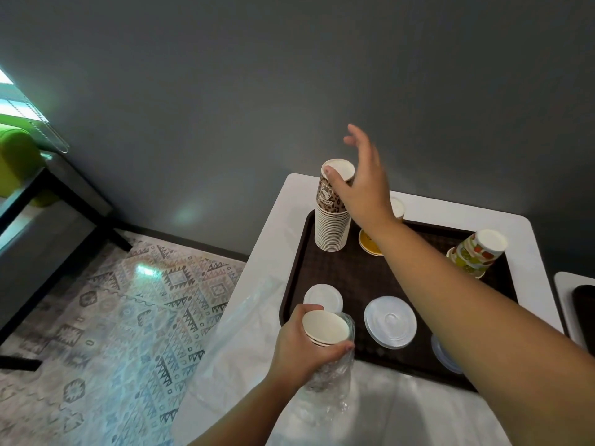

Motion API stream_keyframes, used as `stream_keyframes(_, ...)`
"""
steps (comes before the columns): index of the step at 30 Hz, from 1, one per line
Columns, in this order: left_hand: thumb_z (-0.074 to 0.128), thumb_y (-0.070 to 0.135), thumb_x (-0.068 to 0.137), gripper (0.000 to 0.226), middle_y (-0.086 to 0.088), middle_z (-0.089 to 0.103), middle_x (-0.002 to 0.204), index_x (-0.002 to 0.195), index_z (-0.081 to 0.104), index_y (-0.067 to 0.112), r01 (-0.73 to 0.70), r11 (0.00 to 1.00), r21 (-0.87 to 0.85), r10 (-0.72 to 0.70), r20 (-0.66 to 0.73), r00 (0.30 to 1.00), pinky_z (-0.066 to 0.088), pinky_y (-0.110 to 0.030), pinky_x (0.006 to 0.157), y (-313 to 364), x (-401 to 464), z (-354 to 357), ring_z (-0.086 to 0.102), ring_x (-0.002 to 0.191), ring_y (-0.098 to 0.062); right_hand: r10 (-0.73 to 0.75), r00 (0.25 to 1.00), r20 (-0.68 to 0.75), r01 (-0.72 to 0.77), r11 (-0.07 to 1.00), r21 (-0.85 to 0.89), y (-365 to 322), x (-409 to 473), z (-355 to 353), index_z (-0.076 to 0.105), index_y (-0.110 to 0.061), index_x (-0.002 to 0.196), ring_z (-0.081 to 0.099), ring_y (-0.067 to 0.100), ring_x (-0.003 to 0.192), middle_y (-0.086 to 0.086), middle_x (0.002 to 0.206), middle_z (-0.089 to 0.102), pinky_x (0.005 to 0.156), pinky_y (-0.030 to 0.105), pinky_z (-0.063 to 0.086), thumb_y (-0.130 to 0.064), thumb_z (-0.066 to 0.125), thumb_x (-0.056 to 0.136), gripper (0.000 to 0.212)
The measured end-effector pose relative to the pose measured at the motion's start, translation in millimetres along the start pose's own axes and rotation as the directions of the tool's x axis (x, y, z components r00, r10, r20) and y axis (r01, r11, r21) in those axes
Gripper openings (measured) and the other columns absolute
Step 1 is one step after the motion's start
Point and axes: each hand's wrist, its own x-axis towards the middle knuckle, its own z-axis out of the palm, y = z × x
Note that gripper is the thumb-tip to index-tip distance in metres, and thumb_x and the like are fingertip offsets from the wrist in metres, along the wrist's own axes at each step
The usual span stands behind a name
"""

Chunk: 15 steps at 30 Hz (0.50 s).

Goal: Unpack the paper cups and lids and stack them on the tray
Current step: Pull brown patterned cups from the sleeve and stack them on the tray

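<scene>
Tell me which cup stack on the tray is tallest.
The leopard-print cup stack at the tray's far left corner, touched by the right hand. The fruit-print stack at the far right is much shorter and leans.

Three upturned cup stacks (333, 217), three lid piles (390, 321), one tray (338, 272), two hands (363, 185).

A white table (418, 204) with rounded corners stands against the grey wall. A dark brown tray (347, 272) lies on it, covering most of the far half. Clear plastic wrap (244, 342) lies on the near left part, spilling over the edge.
</scene>
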Motion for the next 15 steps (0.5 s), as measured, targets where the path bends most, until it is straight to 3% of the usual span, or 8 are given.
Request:
stream_keyframes(2, 0.090, 0.039, 0.052, 0.069, 0.020, 0.057, 0.104, 0.109, 0.051, 0.031, 0.003, 1.000, 0.001, -0.003, -0.003, 1.000, 0.039, 0.000, 0.071, 0.9, 0.7, 0.6, 0.055, 0.096, 0.000, -0.118, 0.993, 0.005, 0.117, 0.991, 0.070, -9.6, -19.0, -6.6, 0.047, -0.015, 0.131, 0.046, 0.005, 0.114, -0.005, 0.122, 0.049, 0.098, 0.019, 0.037, -0.020, 0.067, 0.085, 0.051)
stream_keyframes(5, 0.090, 0.038, 0.052, 0.071, 0.021, 0.055, 0.102, 0.110, 0.050, 0.029, 0.004, 1.000, 0.005, -0.004, -0.005, 1.000, 0.039, 0.000, 0.071, 3.9, 1.0, 1.6, 0.054, 0.093, 0.003, -0.123, 0.930, 0.347, 0.103, 0.992, 0.076, -13.4, -49.1, -16.3, 0.055, -0.019, 0.121, 0.050, -0.001, 0.105, -0.011, 0.114, 0.050, 0.089, 0.007, 0.038, -0.023, 0.068, 0.086, 0.037)
stream_keyframes(8, 0.090, 0.035, 0.052, 0.071, 0.023, 0.054, 0.097, 0.109, 0.048, 0.028, 0.015, 1.000, 0.003, -0.015, -0.015, 1.000, 0.038, 0.000, 0.069, 5.5, -1.1, 1.9, 0.052, 0.089, 0.004, 0.024, 0.730, 0.683, -0.050, 0.999, 0.019, -6.5, -79.4, -21.7, 0.055, -0.021, 0.122, 0.055, 0.002, 0.104, -0.010, 0.112, 0.054, 0.085, 0.011, 0.044, -0.031, 0.067, 0.086, 0.039)
stream_keyframes(12, 0.091, 0.037, 0.051, 0.075, 0.018, 0.058, 0.096, 0.111, 0.046, 0.028, 0.018, 1.000, -0.001, -0.018, -0.028, 0.999, 0.040, -0.001, 0.066, 4.1, -4.4, 3.9, 0.057, 0.087, 0.003, 0.164, 0.470, 0.868, -0.050, 0.986, -0.159, 7.3, -119.2, -22.3, 0.046, -0.026, 0.132, 0.051, 0.008, 0.112, -0.006, 0.123, 0.049, 0.094, 0.025, 0.045, -0.046, 0.066, 0.083, 0.056)
stream_keyframes(13, 0.091, 0.036, 0.050, 0.077, 0.018, 0.058, 0.097, 0.112, 0.046, 0.027, 0.019, 1.000, -0.013, -0.019, -0.026, 0.999, 0.041, -0.002, 0.066, 3.4, -5.9, 4.1, 0.057, 0.087, 0.005, 0.184, 0.427, 0.885, -0.027, 0.981, -0.191, 9.6, -127.4, -22.6, 0.044, -0.027, 0.135, 0.049, 0.009, 0.115, -0.005, 0.127, 0.047, 0.097, 0.025, 0.042, -0.048, 0.067, 0.082, 0.062)
stream_keyframes(15, 0.093, 0.032, 0.049, 0.082, 0.020, 0.058, 0.101, 0.116, 0.044, 0.027, 0.015, 0.999, -0.031, -0.015, -0.017, 1.000, 0.040, -0.001, 0.066, 1.5, -9.5, 5.0, 0.056, 0.088, 0.009, 0.217, 0.419, 0.882, -0.019, 0.973, -0.230, 13.6, -139.3, -25.0, 0.040, -0.027, 0.139, 0.045, 0.011, 0.121, -0.005, 0.134, 0.044, 0.097, 0.023, 0.037, -0.049, 0.069, 0.079, 0.070)
